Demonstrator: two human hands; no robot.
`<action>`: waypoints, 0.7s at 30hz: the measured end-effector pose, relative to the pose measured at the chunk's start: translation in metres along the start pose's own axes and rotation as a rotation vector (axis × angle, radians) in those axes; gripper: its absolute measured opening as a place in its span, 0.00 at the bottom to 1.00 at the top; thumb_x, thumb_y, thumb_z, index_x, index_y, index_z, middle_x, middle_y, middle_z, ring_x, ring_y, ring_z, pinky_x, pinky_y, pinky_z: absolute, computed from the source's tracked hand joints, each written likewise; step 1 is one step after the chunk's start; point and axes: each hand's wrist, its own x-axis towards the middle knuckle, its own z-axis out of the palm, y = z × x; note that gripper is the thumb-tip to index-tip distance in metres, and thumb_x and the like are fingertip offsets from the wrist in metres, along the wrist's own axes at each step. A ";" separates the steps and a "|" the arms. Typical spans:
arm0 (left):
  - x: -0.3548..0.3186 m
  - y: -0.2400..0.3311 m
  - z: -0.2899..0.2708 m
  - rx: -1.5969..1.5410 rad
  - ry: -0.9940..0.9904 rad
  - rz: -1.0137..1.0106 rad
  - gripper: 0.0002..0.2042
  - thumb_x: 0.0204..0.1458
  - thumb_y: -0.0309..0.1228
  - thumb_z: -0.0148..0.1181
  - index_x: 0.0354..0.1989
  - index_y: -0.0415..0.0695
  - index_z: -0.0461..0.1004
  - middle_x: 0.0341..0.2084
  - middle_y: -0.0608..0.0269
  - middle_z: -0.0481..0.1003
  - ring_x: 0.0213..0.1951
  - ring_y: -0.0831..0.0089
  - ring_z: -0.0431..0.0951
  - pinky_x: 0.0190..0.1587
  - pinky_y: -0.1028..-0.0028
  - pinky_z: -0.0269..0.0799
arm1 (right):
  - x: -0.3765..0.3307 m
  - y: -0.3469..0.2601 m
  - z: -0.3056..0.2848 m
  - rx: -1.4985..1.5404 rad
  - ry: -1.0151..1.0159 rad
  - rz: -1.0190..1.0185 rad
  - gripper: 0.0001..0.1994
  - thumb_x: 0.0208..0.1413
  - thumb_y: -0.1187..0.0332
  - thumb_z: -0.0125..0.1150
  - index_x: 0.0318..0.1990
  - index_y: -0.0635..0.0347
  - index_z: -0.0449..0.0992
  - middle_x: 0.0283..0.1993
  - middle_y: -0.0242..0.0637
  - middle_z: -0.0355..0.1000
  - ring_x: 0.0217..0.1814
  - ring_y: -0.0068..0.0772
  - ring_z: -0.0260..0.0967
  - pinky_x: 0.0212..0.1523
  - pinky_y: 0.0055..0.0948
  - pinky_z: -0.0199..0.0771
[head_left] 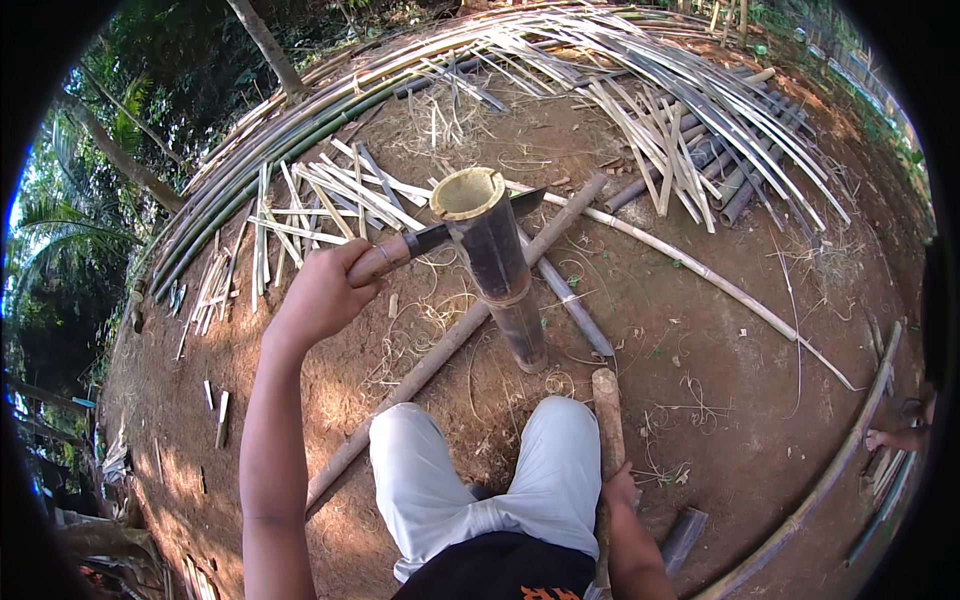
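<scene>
Ground [760, 430] of bare brown earth spreads under everything, with trees [268, 45] along its far left edge. Long bamboo poles [330, 121], some green, arc across the back. Pale strips [690, 90] lie heaped at the far right, partly over short dark tubes [740, 198]; smaller strips [335, 185] cross one another at the left. Curving along the right is a single pole [850, 452], and beyond it, at the picture's edge, shows another person's foot [880, 440]. Lying slantwise is a thick brown log [430, 368], which passes behind the tube.

Pale trousers [420, 460] cover the person's bent knees. Just ahead of them the bamboo tube [493, 255] stands on end, its open yellowish mouth uppermost. Beside the right knee is a wooden stick [607, 420], grasped low down by the right hand [620, 487].

Left of the tube, the left hand [325, 300] is closed around the wooden handle of a knife [428, 240]. Its blade shows on both sides of the tube, just below the rim; whether it bites into the wall cannot be told. Thin shavings [690, 405] litter the earth.
</scene>
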 end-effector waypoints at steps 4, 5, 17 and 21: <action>0.015 -0.026 -0.004 -0.013 -0.005 0.023 0.12 0.49 0.29 0.71 0.40 0.40 0.77 0.24 0.50 0.78 0.27 0.54 0.77 0.36 0.61 0.73 | -0.006 0.013 0.007 0.049 -0.078 0.037 0.38 0.48 0.52 0.74 0.60 0.56 0.58 0.53 0.58 0.76 0.57 0.60 0.75 0.57 0.51 0.76; 0.017 -0.029 -0.003 -0.021 0.004 0.045 0.12 0.49 0.30 0.71 0.40 0.41 0.77 0.24 0.50 0.78 0.26 0.54 0.76 0.35 0.61 0.73 | -0.006 0.020 0.009 0.048 -0.080 0.041 0.38 0.48 0.52 0.74 0.61 0.56 0.57 0.53 0.59 0.76 0.57 0.60 0.75 0.57 0.51 0.75; 0.015 -0.027 -0.002 0.061 -0.020 -0.158 0.10 0.55 0.39 0.66 0.41 0.49 0.79 0.28 0.57 0.81 0.31 0.62 0.83 0.42 0.60 0.80 | 0.034 0.060 0.065 0.111 0.007 -0.048 0.44 0.38 0.46 0.79 0.57 0.60 0.60 0.50 0.60 0.76 0.55 0.63 0.75 0.55 0.51 0.74; -0.027 -0.001 -0.011 -0.168 -0.107 0.091 0.25 0.53 0.27 0.54 0.63 0.45 0.73 0.39 0.40 0.79 0.39 0.50 0.83 0.47 0.54 0.79 | 0.038 0.032 0.063 0.034 -0.178 0.000 0.48 0.41 0.49 0.80 0.64 0.61 0.56 0.60 0.62 0.70 0.63 0.62 0.70 0.61 0.54 0.71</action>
